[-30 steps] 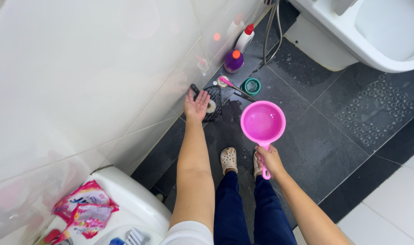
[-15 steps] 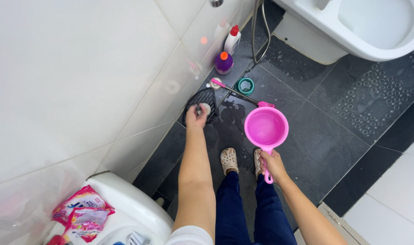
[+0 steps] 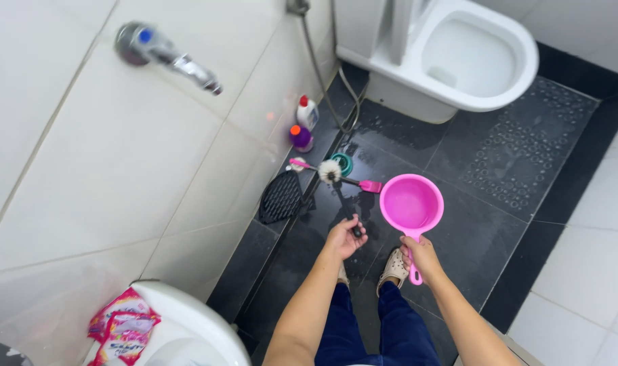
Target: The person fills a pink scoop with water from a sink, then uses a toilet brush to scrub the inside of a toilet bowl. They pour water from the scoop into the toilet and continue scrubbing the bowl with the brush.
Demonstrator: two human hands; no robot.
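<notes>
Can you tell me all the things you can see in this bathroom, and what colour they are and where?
Toilet: one, white, top right on the floor.
Tap: one, silver, on the white wall, top left.
Hose: one, grey, hanging down the wall by the toilet.
Bottles: two, one white with a red cap, one purple with an orange cap, against the wall.
Drain cover: one, black, leaning at the wall's foot.
Small ring: one, teal, on the dark floor.
Brush: one, white bristles, dark handle.
Pink-handled tool: one, lying beside the brush.
Scoop: one, pink.
Packets: pink, bottom left on a white tub.
Left hand: holds the brush handle.
Right hand: holds the scoop handle.
</notes>
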